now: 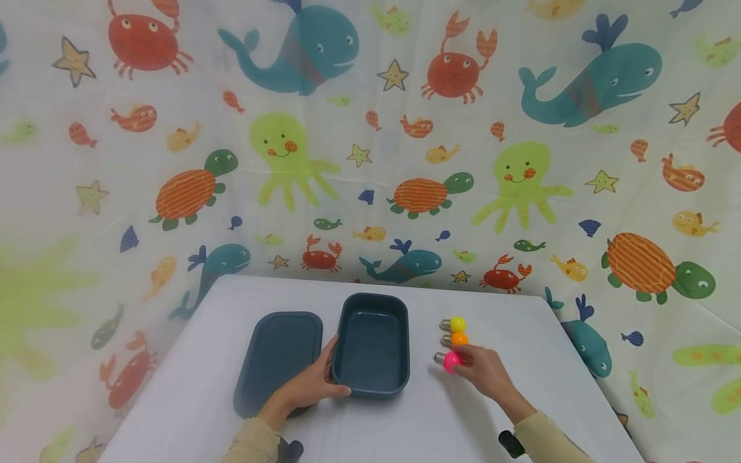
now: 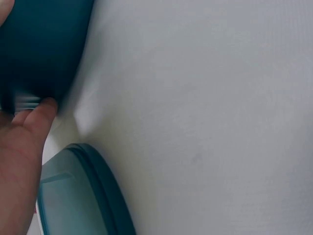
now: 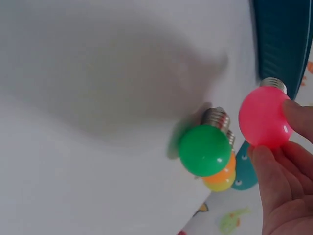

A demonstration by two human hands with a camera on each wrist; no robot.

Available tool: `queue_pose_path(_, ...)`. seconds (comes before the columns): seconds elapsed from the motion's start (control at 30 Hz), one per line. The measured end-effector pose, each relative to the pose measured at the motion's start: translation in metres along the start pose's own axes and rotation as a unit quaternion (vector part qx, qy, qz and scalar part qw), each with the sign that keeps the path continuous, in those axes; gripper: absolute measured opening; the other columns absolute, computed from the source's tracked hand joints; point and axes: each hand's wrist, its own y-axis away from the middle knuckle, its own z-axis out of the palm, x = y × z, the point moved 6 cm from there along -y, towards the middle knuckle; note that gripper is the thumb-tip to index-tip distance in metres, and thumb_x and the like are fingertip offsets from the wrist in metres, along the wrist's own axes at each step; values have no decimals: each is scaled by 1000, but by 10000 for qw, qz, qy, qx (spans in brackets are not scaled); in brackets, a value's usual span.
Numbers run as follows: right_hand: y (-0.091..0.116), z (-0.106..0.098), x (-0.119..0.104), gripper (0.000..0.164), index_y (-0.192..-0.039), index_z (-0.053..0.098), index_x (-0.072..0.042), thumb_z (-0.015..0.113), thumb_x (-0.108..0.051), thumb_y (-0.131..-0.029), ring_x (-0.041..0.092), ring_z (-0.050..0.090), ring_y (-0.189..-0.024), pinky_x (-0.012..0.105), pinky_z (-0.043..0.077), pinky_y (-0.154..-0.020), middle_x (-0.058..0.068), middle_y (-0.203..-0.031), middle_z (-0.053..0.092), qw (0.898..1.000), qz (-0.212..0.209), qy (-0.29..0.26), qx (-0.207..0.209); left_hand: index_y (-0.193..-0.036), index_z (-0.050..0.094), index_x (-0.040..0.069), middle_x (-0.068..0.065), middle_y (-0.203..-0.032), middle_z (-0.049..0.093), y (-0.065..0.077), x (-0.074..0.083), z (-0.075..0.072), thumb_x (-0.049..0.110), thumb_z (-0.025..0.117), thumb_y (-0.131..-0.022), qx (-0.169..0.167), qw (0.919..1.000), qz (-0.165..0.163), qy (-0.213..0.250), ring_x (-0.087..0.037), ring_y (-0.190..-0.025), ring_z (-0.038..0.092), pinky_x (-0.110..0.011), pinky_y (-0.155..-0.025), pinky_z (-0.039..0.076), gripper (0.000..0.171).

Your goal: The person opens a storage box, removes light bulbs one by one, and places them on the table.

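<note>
My left hand (image 1: 307,384) grips the near left side of a dark blue rectangular container (image 1: 373,350), thumb at the front corner and fingers along the side wall. Nothing lies inside the container. To its right, my right hand (image 1: 485,370) pinches a pink light bulb (image 3: 265,117) by its round globe, held above the table with the metal screw base pointing away from the fingers. Below it in the right wrist view lies a green bulb (image 3: 203,151), hidden behind the hand in the head view. An orange bulb (image 1: 460,339) and a yellow bulb (image 1: 458,323) lie in line beyond.
A matching dark blue lid (image 1: 278,354) lies flat left of the container, partly under my left forearm. White cloth covers the table (image 1: 417,437). Behind it hangs a curtain (image 1: 359,180) printed with sea animals.
</note>
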Motion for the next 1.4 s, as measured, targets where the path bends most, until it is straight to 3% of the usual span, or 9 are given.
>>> queue_pose_path(0.27, 6, 2, 10, 39, -116, 69, 3, 79, -4, -79, 20, 64, -89, 37, 57, -80, 8, -102, 71, 9998, 137, -53, -138, -157, -9, 16, -19, -162, -4, 0, 0, 0, 23, 80, -83, 13, 10000, -18, -19, -42, -145, 17, -55, -112, 26, 115)
queue_pose_path(0.67, 14, 6, 23, 38, -113, 70, 2, 81, -4, -77, 19, 66, -87, 35, 58, -78, 7, -101, 71, 9999, 10, 105, -121, -157, -9, 15, -19, -162, -5, 0, 0, 0, 24, 80, -83, 40, 10000, -21, -16, -42, -144, 19, -54, -112, 26, 116)
queue_pose_path(1.23, 21, 11, 35, 40, -112, 70, 1, 82, -1, -74, 17, 63, -84, 35, 57, -77, 6, -99, 71, 9994, -62, 290, -186, -157, -10, 14, -19, -162, -6, 3, 3, 3, 22, 80, -83, 21, 10000, 43, 18, -43, -144, 19, -53, -112, 27, 116)
queue_pose_path(1.4, 22, 12, 38, 39, -112, 71, -1, 82, -3, -75, 14, 58, -79, 31, 56, -74, 1, -94, 70, 9988, -25, 415, -241, -157, -9, 15, -18, -163, -5, 3, 2, 4, 22, 80, -83, 32, 10000, 14, 17, -43, -144, 21, -53, -112, 28, 115)
